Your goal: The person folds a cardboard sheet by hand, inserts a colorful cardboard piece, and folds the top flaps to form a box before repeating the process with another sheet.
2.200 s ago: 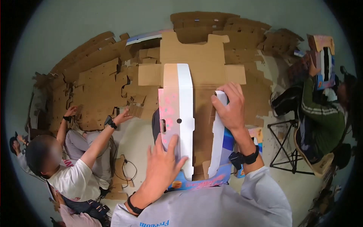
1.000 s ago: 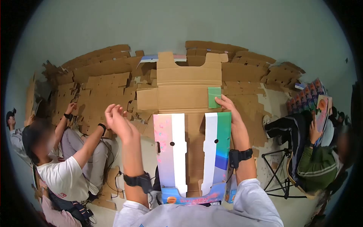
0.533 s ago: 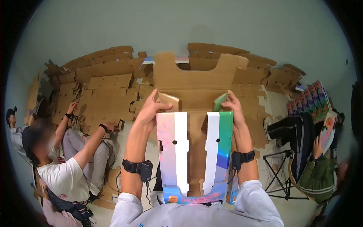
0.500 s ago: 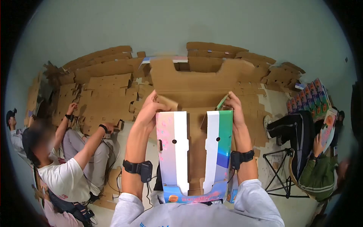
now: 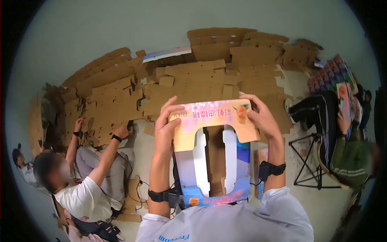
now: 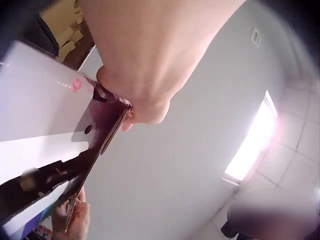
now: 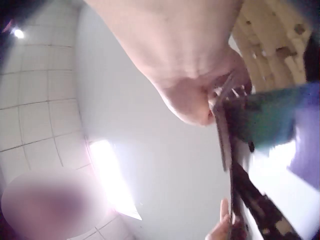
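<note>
Centre of the head view: printed carton (image 5: 213, 181) is held up off the floor, in front of the person's chest, its bottom edge close to the grey shirt. Its top flap (image 5: 213, 119), pink-orange with a U-shaped cut-out, is folded across the two white side panels. Left hand (image 5: 166, 123) grips the flap's left corner, fingers curled over the upper edge, thumb on the printed face. Right hand (image 5: 263, 117) grips the right corner the same way. The left wrist view confirms a pinch on the cardboard edge; the right wrist view shows fingers wrapped round the flap edge too. Both hands are closed on the flap, neither is free. Across the upper half of the frame, flat cardboard blanks (image 5: 117, 97) cover the floor up to the wall. Lower left, a person in a white T-shirt (image 5: 82, 197) reaches into the blanks. Right edge, a person in a green jacket (image 5: 348, 159) sits by a folding stool (image 5: 308, 161); a stack of printed cartons (image 5: 328, 76) is above them.
</note>
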`<state>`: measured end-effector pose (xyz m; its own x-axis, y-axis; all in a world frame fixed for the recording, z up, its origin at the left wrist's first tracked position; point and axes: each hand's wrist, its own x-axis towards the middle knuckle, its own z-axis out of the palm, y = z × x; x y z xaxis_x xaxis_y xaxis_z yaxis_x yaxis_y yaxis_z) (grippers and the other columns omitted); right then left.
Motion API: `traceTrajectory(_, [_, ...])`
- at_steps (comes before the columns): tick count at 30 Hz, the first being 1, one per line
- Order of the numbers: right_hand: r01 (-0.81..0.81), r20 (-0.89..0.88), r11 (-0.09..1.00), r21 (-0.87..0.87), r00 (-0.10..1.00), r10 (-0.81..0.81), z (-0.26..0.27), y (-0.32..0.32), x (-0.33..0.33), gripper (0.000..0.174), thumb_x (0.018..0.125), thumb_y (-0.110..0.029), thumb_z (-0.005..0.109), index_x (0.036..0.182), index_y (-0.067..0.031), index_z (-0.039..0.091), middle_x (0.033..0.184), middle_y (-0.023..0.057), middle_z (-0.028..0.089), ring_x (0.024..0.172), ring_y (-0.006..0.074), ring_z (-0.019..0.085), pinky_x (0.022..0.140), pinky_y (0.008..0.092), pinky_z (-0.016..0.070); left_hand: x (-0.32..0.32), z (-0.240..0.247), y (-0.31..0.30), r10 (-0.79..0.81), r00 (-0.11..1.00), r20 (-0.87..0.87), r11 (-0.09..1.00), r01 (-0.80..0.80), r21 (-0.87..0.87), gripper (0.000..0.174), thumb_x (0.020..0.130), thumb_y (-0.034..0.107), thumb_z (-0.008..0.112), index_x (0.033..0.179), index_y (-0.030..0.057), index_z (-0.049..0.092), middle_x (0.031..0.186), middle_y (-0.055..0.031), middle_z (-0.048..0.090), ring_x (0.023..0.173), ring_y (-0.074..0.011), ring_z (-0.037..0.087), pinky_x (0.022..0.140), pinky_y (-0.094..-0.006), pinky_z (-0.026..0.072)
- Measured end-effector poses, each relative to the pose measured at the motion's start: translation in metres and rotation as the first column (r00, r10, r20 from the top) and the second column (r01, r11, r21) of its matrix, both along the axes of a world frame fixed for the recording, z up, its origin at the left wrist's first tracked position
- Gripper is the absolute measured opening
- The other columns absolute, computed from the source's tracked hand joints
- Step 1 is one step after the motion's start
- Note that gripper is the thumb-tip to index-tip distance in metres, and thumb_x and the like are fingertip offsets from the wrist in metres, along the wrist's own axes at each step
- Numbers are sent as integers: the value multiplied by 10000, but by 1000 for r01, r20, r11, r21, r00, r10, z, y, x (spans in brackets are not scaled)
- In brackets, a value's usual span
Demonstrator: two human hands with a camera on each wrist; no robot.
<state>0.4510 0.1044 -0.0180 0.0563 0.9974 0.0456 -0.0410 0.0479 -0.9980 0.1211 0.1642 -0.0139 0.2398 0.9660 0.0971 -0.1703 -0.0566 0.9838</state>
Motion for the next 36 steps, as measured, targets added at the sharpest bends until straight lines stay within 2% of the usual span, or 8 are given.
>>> traceTrajectory(3, [229, -55, 969, 89, 973, -225, -21, 4, -26, 408, 919, 30, 472, 1307, 12, 597, 1620, 222, 450, 1488, 272, 445, 1187, 359, 384, 17, -5, -3, 109, 992, -60, 993, -106, 46, 437, 872, 64, 533, 1257, 21, 733, 1696, -178, 365, 1575, -338, 324, 1258, -405, 280])
traceTrajectory(7, [339, -244, 941, 4, 913, -328, -12, -1, -34, 397, 866, 47, 420, 1212, 23, 615, 1620, 268, 441, 1472, 305, 464, 1189, 342, 362, 19, 9, -6, 120, 981, -154, 992, -115, 42, 376, 922, 52, 527, 1228, 56, 746, 1649, -180, 385, 1516, -298, 399, 1193, -403, 365])
traceTrajectory(10, [375, -166, 927, 10, 915, -368, -19, 3, -35, 364, 880, 30, 417, 1185, 9, 614, 1598, 254, 466, 1316, 230, 569, 1074, 313, 478, 22, 6, -4, 152, 949, -277, 983, -117, 139, 313, 1015, 100, 521, 1233, 46, 739, 1625, -184, 405, 1509, -288, 406, 1180, -391, 378])
traceTrajectory(16, [392, -80, 915, 95, 919, -385, -31, 4, -35, 274, 920, 21, 428, 1130, -15, 600, 1532, 266, 517, 1237, 216, 592, 1062, 322, 463, 25, -6, -5, 206, 945, -255, 970, -161, 184, 326, 1090, 146, 487, 1339, 50, 674, 1590, -181, 440, 1470, -290, 453, 1170, -378, 386])
traceTrajectory(22, [408, 188, 896, 174, 879, -437, -20, 7, -41, 170, 1032, -91, 477, 1145, -18, 580, 1442, 252, 619, 1280, 298, 617, 1116, 380, 442, 25, -8, -6, 258, 898, -358, 947, -161, 279, 346, 1101, 146, 473, 1388, 47, 639, 1582, -173, 465, 1457, -286, 468, 1179, -387, 381])
traceTrajectory(28, [445, 346, 872, 205, 800, -490, -15, 8, -46, 166, 1067, -134, 491, 1122, -15, 594, 1344, 222, 677, 1201, 313, 663, 1028, 399, 500, 18, -21, -1, 223, 933, -283, 960, -161, 228, 385, 1109, 141, 461, 1455, 61, 609, 1604, -157, 462, 1442, -258, 481, 1173, -372, 387])
traceTrajectory(31, [475, 336, 813, 338, 746, -575, -22, 4, -49, 156, 1061, -125, 512, 1113, -6, 599, 1262, 214, 693, 1151, 342, 672, 983, 410, 518, 15, -12, -10, 127, 992, 17, 989, -125, -84, 439, 1122, 150, 431, 1540, 67, 536, 1641, -129, 435, 1445, -225, 482, 1179, -342, 381])
traceTrajectory(36, [422, 467, 780, 462, 632, -618, -20, 6, -53, 166, 1057, -145, 548, 1107, 6, 598, 1185, 206, 676, 1109, 378, 663, 962, 426, 518, 7, -6, -16, 82, 974, 212, 991, -57, -118, 499, 1136, 172, 367, 1623, 73, 411, 1671, -129, 393, 1511, -210, 419, 1228, -343, 344])
